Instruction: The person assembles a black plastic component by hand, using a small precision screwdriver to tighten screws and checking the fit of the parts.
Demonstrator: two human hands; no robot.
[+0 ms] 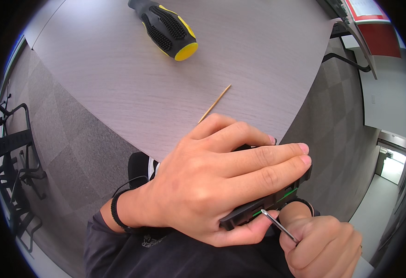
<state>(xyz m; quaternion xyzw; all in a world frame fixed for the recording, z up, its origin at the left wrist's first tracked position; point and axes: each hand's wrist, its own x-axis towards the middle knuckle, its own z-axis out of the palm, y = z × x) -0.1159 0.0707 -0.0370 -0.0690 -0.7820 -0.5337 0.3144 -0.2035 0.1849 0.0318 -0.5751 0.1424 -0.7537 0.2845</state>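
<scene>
Hidden: my left hand (212,185) covers most of the black device (277,199), so I can only see its lower edge, a corner past my fingertips, and thin green lines on its side; what kind of device it is I cannot tell.
Cut off: my right hand (321,245) runs off the lower edge, and the screwdriver handle (166,28) is cropped at the top.
Left hand: fingers laid flat and close together over the device, thumb under its lower edge, clamping it.
Right hand: closed into a fist around a thin metal pin tool (279,225).
Tool tip: touching the device's lower edge, just beside my left thumb.
Device position: held above my lap, off the near edge of the table (119,88).
Table: a wooden toothpick (214,104) lies just beyond my left knuckles, well apart from the black and yellow handle.
</scene>
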